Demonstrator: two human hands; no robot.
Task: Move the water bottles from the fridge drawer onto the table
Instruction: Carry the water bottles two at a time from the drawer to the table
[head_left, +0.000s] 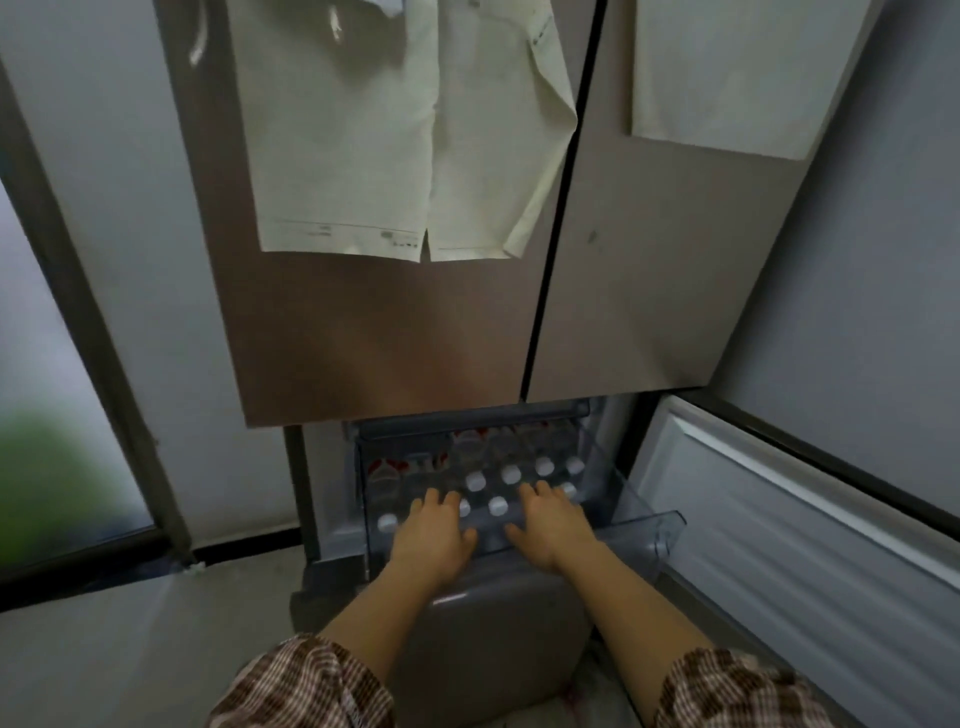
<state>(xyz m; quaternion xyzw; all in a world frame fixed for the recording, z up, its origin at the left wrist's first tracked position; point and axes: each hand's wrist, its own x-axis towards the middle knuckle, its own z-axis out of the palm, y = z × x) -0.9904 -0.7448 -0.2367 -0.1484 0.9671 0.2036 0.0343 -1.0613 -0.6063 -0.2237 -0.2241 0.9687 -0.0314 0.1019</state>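
A fridge drawer (644, 525) stands pulled out at the centre of the view, below two closed fridge doors (395, 332) that fill the 12 o'clock area. Water bottles (510, 474) stand upright in rows inside the drawer, with more lying at its 10 o'clock corner. The left hand (431, 540) and right hand (553, 530) rest side by side over the near row, at 6 o'clock of the drawer. Paper sheets (363, 156) hang on the doors. An open lower door (800, 519) lies at 3 o'clock.
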